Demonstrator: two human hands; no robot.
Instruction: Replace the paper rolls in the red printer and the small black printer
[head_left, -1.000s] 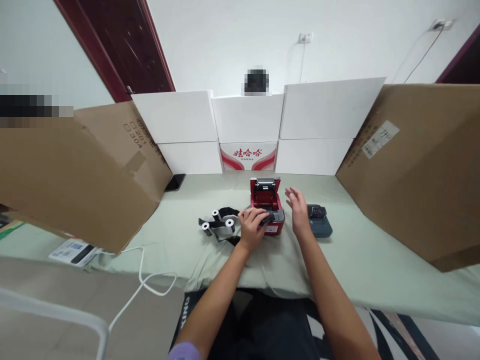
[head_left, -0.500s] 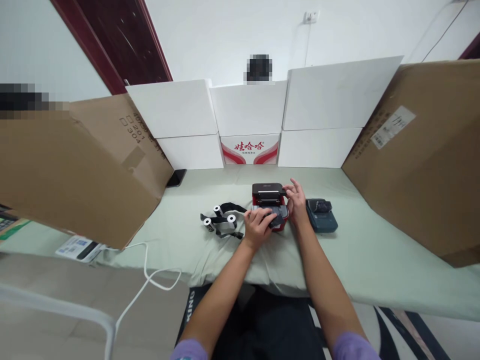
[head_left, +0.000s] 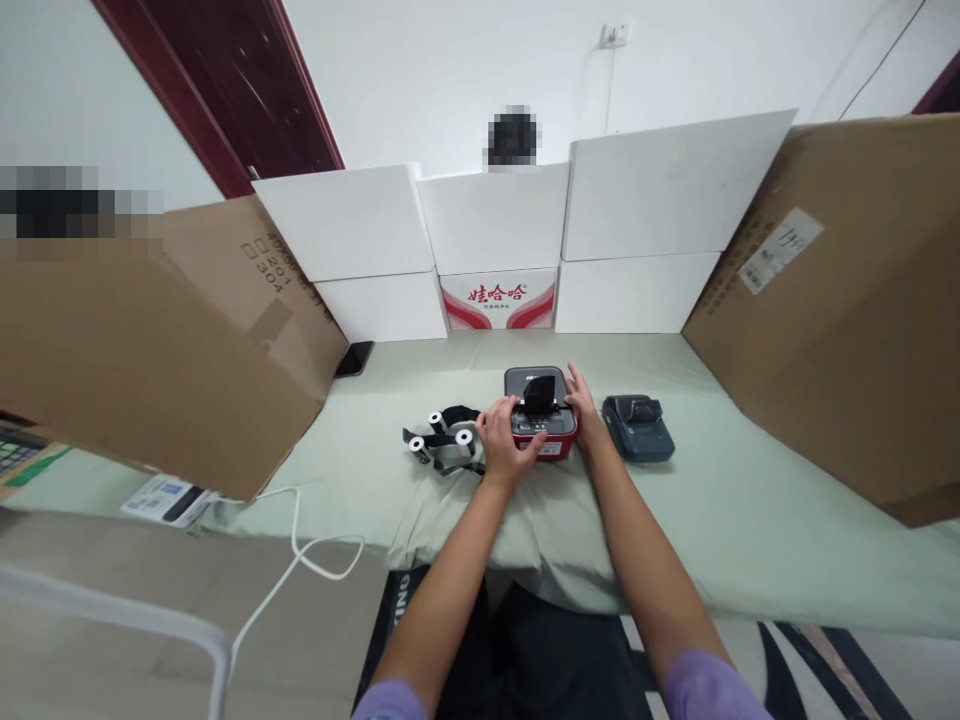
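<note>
A small red printer (head_left: 559, 437) with a dark grey lid stands on the pale green cloth, its lid down and a black strip sticking up from the top. My left hand (head_left: 501, 438) is curled around its front left corner. Lying stretched along the printer's right side, my right hand (head_left: 583, 411) touches it with its fingers straight. Just left of my left hand lies a tangle of black ribbon with white roll cores (head_left: 444, 438).
A dark blue device (head_left: 638, 429) sits right of the printer. White foam boxes (head_left: 495, 230) wall the back, large cardboard sheets (head_left: 855, 300) lean in on both sides. A black phone (head_left: 353, 358) lies at the back left. A white cable (head_left: 300, 540) hangs off the front edge.
The printer's lid, upright a second ago, has come down shut. My right hand moved from the air onto the printer's right side. My left hand stayed at the front.
</note>
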